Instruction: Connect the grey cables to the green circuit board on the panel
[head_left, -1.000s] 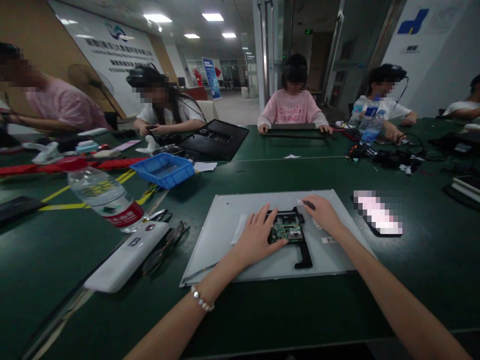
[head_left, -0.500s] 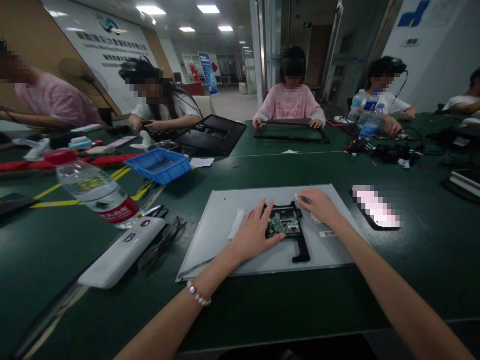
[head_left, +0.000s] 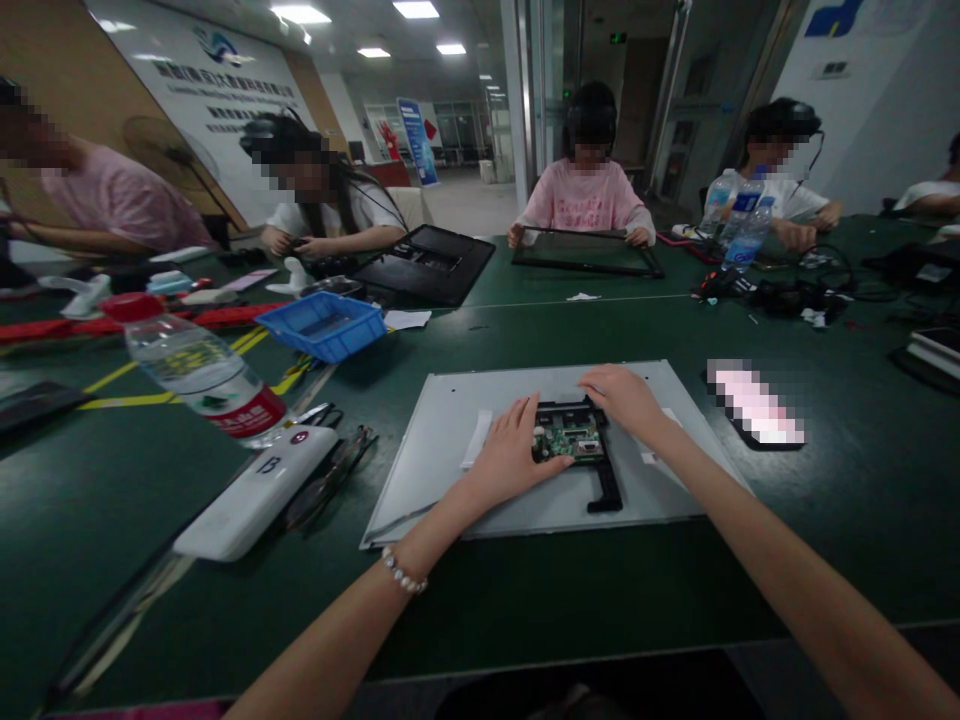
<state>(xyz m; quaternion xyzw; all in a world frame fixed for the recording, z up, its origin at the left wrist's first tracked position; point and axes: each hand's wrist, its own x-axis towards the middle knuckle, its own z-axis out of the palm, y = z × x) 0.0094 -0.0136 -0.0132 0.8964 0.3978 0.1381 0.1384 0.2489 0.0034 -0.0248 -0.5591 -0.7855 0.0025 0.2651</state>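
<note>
A flat silver-grey panel (head_left: 435, 450) lies on the green table before me. On it sits a black plastic bracket (head_left: 604, 490) with a green circuit board (head_left: 574, 444) in its frame. My left hand (head_left: 504, 446) lies over the left side of the board, fingers stretched out and thumb along the near edge. At the bracket's far right corner, my right hand (head_left: 611, 395) is closed, its fingertips bent down onto the corner; what they pinch is hidden. A white strip (head_left: 478, 438) lies on the panel left of my left hand.
To the right is a phone (head_left: 757, 405). On the left are a tilted water bottle (head_left: 206, 375), a white power bank (head_left: 255, 495), glasses (head_left: 330, 480) and a blue tray (head_left: 324, 325). Across the table, a person in pink (head_left: 589, 198) holds a black frame (head_left: 585, 255).
My right hand has moved slightly left onto the bracket's far corner. The fingers of my left hand have drawn closer together. The view has shifted slightly.
</note>
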